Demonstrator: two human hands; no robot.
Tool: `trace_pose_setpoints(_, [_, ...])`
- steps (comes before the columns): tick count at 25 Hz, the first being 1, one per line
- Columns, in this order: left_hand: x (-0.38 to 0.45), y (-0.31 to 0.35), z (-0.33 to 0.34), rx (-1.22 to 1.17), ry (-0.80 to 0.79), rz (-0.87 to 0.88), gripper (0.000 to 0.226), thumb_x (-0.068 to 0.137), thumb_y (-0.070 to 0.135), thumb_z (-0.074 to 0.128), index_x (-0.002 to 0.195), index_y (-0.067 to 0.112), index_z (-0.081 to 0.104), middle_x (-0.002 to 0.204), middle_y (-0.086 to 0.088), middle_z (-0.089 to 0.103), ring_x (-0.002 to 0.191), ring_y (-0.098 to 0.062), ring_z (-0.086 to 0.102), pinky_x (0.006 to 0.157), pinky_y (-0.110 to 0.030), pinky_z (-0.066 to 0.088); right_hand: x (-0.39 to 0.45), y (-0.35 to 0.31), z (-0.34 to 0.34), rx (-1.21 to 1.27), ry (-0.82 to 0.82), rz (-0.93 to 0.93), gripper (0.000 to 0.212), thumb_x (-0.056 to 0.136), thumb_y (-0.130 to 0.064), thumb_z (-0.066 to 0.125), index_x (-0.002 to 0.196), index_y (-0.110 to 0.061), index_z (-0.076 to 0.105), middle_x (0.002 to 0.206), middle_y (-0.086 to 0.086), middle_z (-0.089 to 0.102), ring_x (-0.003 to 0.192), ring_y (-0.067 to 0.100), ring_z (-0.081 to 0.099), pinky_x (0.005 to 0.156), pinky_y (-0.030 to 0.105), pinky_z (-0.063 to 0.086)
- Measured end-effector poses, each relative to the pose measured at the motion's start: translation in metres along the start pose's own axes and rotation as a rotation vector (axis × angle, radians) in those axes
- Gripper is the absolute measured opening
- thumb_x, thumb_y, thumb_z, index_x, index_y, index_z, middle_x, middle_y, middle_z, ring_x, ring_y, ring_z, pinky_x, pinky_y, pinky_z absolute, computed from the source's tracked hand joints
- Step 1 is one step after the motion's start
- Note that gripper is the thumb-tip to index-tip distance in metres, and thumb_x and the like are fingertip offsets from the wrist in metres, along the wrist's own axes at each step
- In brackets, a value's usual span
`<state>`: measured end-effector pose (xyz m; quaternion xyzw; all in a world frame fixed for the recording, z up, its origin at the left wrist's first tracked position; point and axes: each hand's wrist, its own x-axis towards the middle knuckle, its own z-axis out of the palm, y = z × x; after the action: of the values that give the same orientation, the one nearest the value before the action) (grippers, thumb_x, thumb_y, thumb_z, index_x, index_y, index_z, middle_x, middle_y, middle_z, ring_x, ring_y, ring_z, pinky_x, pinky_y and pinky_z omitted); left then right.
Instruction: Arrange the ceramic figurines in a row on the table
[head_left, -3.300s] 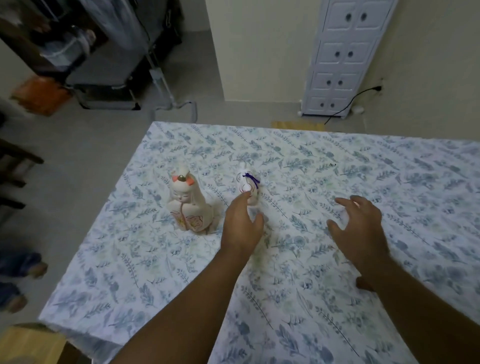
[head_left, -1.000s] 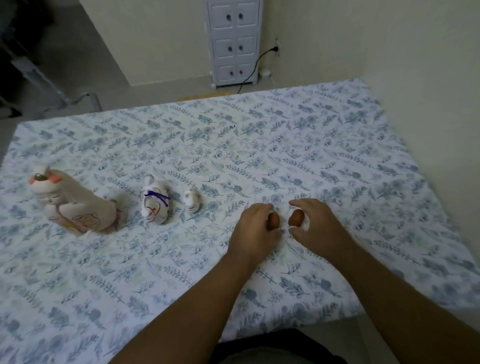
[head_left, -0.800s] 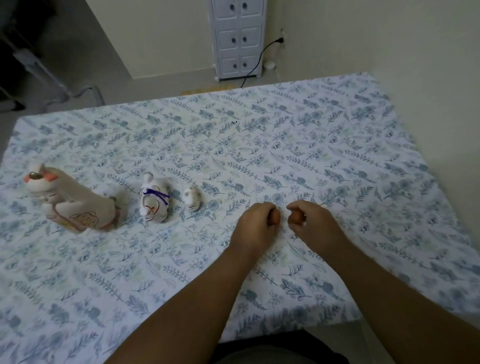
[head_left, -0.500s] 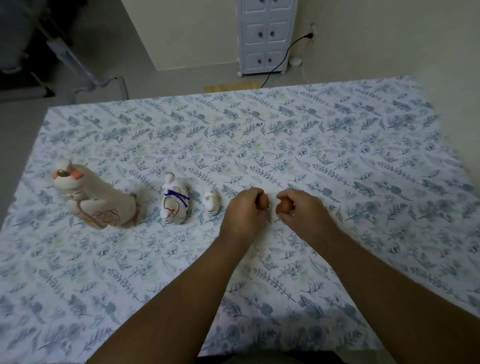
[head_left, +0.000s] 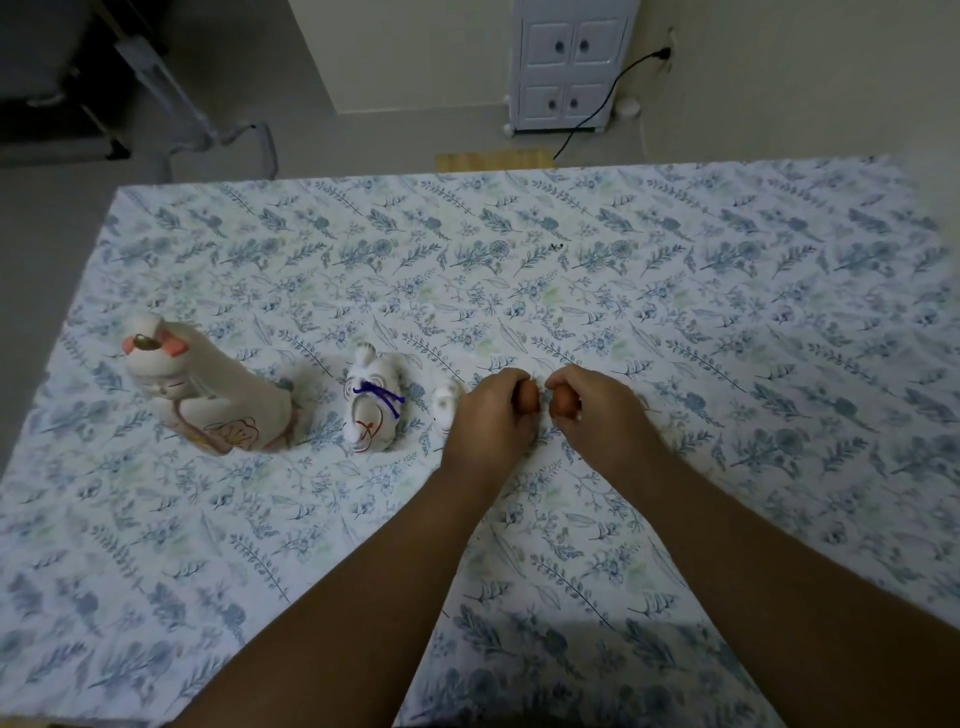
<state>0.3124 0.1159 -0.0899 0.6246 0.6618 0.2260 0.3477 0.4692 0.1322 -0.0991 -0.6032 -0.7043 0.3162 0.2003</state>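
Each hand's grip is closed on a small brown figurine: left hand (head_left: 488, 415) holding the left brown figurine (head_left: 528, 397), right hand (head_left: 597, 415) holding the right brown figurine (head_left: 563, 404), side by side, low over the table (head_left: 675, 312).

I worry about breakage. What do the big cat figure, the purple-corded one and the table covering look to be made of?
The big cat figure: apparently ceramic, cream with painted pink ears and a flower, a soft sheen on its smooth, hard-looking body. The purple-corded figure: it looks the same, white with red painted lines; the cord looks like string. The table covering: thin printed fabric, matte, faintly creased.
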Motion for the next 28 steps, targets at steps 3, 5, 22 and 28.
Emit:
trace_pose_setpoints(3, [0.003,-0.002,0.003,-0.02,-0.001,-0.037,0.014,0.084,0.003,0.063,0.087,0.017,0.061,0.085,0.0,0.068,0.08,-0.02,0.064,0.07,-0.043,0.056,0.0,-0.001,-0.001,-0.004,-0.036,0.025,0.021,0.089,-0.001,0.065,0.105,-0.015,0.066,0.085,0.002,0.068,0.078,0.02,0.063,0.071,0.04,0.056])
trace_pose_setpoints(5, [0.004,-0.004,0.003,-0.039,-0.016,-0.062,0.019,0.084,0.001,0.063,0.084,0.02,0.059,0.084,0.002,0.069,0.079,-0.019,0.065,0.071,-0.043,0.057,0.0,-0.002,-0.001,-0.009,-0.052,0.038,0.023,0.086,0.003,0.066,0.1,-0.015,0.065,0.083,0.003,0.068,0.078,0.022,0.065,0.069,0.041,0.056])
trace_pose_setpoints(22, [-0.003,-0.015,0.006,-0.011,-0.041,0.004,0.02,0.084,0.001,0.062,0.09,0.02,0.061,0.089,0.005,0.065,0.08,-0.012,0.061,0.071,-0.031,0.053,-0.007,0.004,0.003,-0.035,-0.088,0.101,0.035,0.085,-0.002,0.069,0.116,-0.017,0.062,0.101,0.002,0.066,0.094,0.02,0.064,0.084,0.042,0.057])
trace_pose_setpoints(28, [-0.017,-0.008,-0.003,0.018,-0.025,0.024,0.021,0.081,0.008,0.064,0.084,0.026,0.053,0.087,0.007,0.061,0.08,-0.013,0.058,0.069,-0.038,0.053,-0.017,-0.004,-0.007,-0.045,-0.121,0.134,0.059,0.086,-0.018,0.073,0.139,-0.023,0.049,0.126,0.0,0.059,0.12,0.018,0.053,0.098,0.032,0.045])
